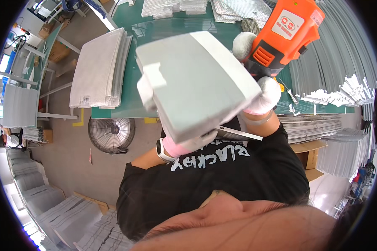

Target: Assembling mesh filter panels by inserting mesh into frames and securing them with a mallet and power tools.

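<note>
A thick, blocky grey object (197,79) with a white band along one side is held up in front of me, slightly blurred. My left hand (192,145), in a white glove with a pink cuff, grips it from beneath; most of its fingers are hidden. To the right, my gloved right hand (269,94) is wrapped round an orange and black power tool (280,35). The tool's lower end is hidden behind the grey object. Below the object, a thin panel (238,133) with a pale edge shows near my chest.
The green worktable (132,111) carries a stack of white sheets (97,71) at left and many grey strips (326,54) at right. A screwdriver-like tool (290,90) lies near the strips. A round floor fan (112,134) stands below the table's front edge, and an open carton (310,159) sits at right.
</note>
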### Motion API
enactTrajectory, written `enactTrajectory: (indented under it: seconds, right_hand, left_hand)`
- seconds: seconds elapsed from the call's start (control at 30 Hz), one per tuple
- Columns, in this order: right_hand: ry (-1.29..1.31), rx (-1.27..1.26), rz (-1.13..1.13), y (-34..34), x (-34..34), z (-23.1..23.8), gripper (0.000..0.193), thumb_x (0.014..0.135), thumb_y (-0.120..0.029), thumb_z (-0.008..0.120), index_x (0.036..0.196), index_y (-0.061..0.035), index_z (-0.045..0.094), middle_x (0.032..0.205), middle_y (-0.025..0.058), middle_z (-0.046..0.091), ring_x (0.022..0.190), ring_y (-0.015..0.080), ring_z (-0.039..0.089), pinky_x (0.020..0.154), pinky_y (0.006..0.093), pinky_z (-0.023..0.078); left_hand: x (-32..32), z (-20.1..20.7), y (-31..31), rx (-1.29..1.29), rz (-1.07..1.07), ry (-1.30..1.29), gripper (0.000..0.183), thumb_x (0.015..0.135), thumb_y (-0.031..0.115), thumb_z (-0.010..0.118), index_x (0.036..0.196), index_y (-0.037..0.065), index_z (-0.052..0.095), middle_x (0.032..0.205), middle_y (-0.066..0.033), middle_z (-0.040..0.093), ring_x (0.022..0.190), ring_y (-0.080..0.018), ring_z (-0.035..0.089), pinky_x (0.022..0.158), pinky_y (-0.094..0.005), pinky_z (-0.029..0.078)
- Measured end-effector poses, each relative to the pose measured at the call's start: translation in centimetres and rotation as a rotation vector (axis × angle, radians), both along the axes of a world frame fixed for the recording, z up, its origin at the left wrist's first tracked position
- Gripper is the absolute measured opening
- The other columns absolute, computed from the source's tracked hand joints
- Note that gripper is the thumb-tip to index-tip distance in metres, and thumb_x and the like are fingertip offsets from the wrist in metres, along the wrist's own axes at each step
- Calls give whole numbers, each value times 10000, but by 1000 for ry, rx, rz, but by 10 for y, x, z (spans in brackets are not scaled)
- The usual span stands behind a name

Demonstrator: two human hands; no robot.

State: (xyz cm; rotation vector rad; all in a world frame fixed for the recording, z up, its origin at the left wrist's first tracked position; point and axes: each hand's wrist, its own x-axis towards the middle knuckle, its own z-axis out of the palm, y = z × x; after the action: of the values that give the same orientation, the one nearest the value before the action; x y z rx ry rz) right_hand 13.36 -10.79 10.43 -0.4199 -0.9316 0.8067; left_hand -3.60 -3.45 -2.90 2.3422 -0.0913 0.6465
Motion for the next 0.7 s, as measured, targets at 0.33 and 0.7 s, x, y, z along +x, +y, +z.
enactTrajectory:
  seconds: [0.33,0.7]
  right_hand:
    - [13,36,130,-1,4,2,475,806,-152,644,1179,10,398,636,71,518,416,104,424,377,221,363]
    - [24,-89,-861,-20,66,90,333,951,-306,589,1179,-64,574,790,12,573,601,101,525,508,238,409]
  left_hand:
    - [-2,1,1,87,2,17,391,808,218,715,1182,117,658,1150,-69,642,1050,-239,620,878,-392,502]
    - [22,50,46,427,233,50,234,696,284,746,728,103,601,663,-64,581,615,-282,572,626,-412,431]
